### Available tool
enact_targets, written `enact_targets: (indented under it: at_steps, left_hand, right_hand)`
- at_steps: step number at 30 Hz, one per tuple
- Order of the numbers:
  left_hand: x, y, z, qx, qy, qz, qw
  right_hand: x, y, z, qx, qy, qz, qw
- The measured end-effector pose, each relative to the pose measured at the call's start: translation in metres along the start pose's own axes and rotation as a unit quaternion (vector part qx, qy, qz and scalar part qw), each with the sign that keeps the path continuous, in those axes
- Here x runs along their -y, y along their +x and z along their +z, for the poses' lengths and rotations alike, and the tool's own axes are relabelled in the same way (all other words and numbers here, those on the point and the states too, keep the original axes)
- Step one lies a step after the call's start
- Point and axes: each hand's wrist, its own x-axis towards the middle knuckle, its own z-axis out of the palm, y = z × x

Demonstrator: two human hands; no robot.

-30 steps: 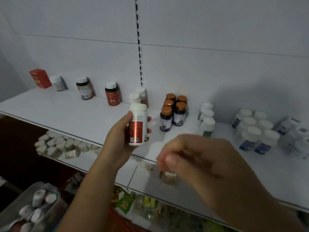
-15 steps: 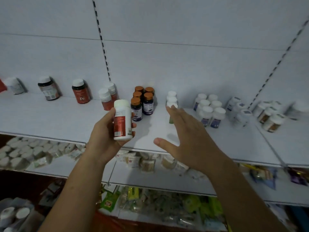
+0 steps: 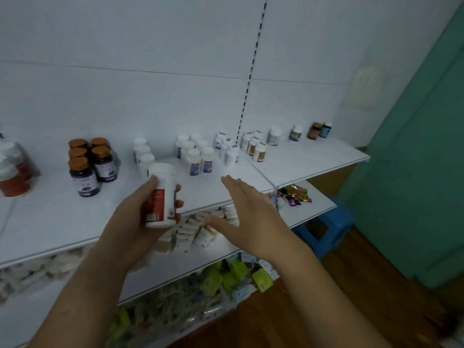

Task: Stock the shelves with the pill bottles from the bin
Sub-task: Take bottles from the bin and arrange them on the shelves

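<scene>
My left hand (image 3: pixel 130 217) grips a white pill bottle with a red label (image 3: pixel 162 195), held upright just in front of the white top shelf (image 3: pixel 50 214). To its right my right hand (image 3: pixel 247 217) is empty, fingers spread and palm down, over the shelf's front edge. On the shelf stand groups of bottles: dark ones with copper caps (image 3: pixel 88 164), a row of plain white ones (image 3: pixel 141 155), white ones with blue labels (image 3: pixel 197 156), and more white bottles (image 3: pixel 254 146) past the shelf joint. The bin is out of view.
Red-labelled bottles (image 3: pixel 13 172) stand at the far left edge. The lower shelves hold white packets (image 3: pixel 195 229), green sachets (image 3: pixel 236 272) and foil packs (image 3: pixel 295 195). A blue stool (image 3: pixel 326 229) sits on the wooden floor beside a green wall (image 3: pixel 414 172).
My view has swung to the right along the shelf, so the bottle groups sit further left. The left hand still holds the bottle; the right hand has opened and stays spread.
</scene>
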Motion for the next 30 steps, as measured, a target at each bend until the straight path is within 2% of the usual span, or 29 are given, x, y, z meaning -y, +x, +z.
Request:
enact_targets:
  at_steps: [9,15,18,22,30]
  left_hand:
    - [0.037,0.001,0.046,0.046,0.021,-0.04,0.998]
    - [0.046,0.007,0.072,0.057,0.029,-0.028,0.998]
    - [0.038,0.004,0.067,0.03,0.02,-0.021,0.999]
    - [0.016,-0.01,0.034,-0.007,0.0,0.008,1.0]
    - [-0.024,-0.083,-0.071,-0.17,-0.042,0.115,0.978]
  right_hand:
    - [-0.035,-0.051,-0.026,-0.011,0.002,0.04,0.999]
    - [-0.057,-0.051,-0.038,-0.02,0.02,0.036,0.999]
    - [-0.052,-0.035,-0.033,-0.003,0.022,0.017,1.0]
    - [-0.017,-0.002,-0.01,0.012,0.051,-0.051,0.997]
    - [0.072,0.048,0.045,0.081,0.084,-0.215,0.97]
